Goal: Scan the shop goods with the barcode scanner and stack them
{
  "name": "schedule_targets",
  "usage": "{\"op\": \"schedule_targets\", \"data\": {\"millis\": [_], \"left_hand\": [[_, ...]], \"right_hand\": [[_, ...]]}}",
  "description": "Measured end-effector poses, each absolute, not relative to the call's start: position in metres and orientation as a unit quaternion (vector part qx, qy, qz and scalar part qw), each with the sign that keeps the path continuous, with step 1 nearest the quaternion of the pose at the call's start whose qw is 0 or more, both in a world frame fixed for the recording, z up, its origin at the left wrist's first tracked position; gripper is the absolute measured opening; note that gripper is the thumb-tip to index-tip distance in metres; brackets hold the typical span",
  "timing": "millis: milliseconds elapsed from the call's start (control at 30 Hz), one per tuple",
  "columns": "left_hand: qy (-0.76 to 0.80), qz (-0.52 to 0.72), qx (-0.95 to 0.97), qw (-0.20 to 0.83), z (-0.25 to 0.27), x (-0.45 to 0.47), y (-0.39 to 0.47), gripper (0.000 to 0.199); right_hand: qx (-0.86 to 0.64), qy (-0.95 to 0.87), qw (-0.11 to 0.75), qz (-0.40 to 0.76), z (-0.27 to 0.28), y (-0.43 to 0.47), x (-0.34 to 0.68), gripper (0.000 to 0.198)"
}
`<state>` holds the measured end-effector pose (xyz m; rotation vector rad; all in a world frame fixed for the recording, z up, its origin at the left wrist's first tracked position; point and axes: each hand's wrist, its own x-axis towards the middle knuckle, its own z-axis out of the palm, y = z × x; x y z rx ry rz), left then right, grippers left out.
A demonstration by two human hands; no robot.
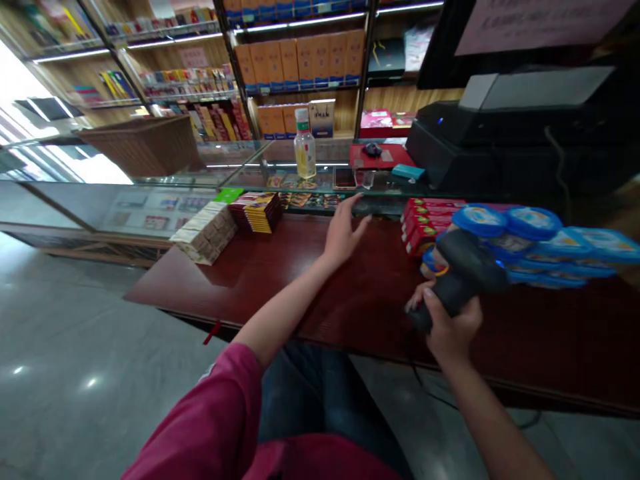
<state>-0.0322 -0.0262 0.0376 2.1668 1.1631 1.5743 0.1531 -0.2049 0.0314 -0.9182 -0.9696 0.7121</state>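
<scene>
My right hand (453, 330) is wrapped round the handle of a black barcode scanner (473, 263), held above the counter in front of some blue-lidded tubs (575, 250). A thin dark cable hangs below it. My left hand (344, 232) reaches over the dark red wooden counter (300, 293), fingers apart and holding nothing. It is nearest the glass ledge, where a phone (345, 178) and a small clear cup (367, 179) lie. Red boxes (425, 223) are stacked between my left hand and the tubs.
To the left stand a block of beige packs (206, 233) and a stack of dark red and yellow packets (256, 212). A bottle of yellow liquid (305, 147) is on the glass. Black checkout equipment (465, 153) rises at the right, and a brown basket (143, 143) sits far left.
</scene>
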Motion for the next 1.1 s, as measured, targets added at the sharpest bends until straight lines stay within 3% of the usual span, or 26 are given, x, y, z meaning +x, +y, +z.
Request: {"op": "schedule_targets", "data": {"millis": [100, 200, 367, 533, 667, 767, 833, 933, 1100], "left_hand": [[0.536, 0.507, 0.674, -0.036, 0.022, -0.136, -0.032, 0.058], [0.627, 0.506, 0.583, -0.107, 0.014, -0.217, -0.034, 0.068], [0.645, 0.497, 0.577, -0.068, 0.013, -0.283, -0.022, 0.074], [0.636, 0.464, 0.613, -0.076, 0.002, -0.310, -0.005, 0.056], [0.567, 0.464, 0.672, -0.111, -0.002, -0.322, -0.008, 0.038], [0.521, 0.508, 0.678, -0.108, 0.006, -0.308, -0.020, 0.036], [0.502, 0.555, 0.660, -0.062, 0.011, -0.286, -0.027, 0.038], [0.484, 0.609, 0.622, 0.091, 0.009, -0.246, -0.030, 0.043], [0.477, 0.542, 0.557, 0.410, -0.005, -0.207, -0.030, 0.042]], "right_hand": [[-0.414, -0.485, 0.638, 0.432, 0.036, -0.188, 0.121, 0.028], [-0.400, -0.492, 0.556, 0.537, 0.037, -0.164, 0.086, 0.035], [-0.389, -0.494, 0.469, 0.621, 0.027, -0.128, 0.051, 0.048], [-0.391, -0.490, 0.410, 0.662, 0.024, -0.115, 0.058, 0.049], [-0.381, -0.449, 0.411, 0.696, 0.028, -0.112, 0.068, 0.047], [-0.360, -0.428, 0.431, 0.709, 0.031, -0.112, 0.071, 0.048], [-0.347, -0.427, 0.439, 0.710, 0.033, -0.114, 0.072, 0.049], [-0.330, -0.440, 0.444, 0.707, 0.036, -0.116, 0.074, 0.052], [-0.304, -0.449, 0.421, 0.728, 0.038, -0.118, 0.081, 0.059]]}}
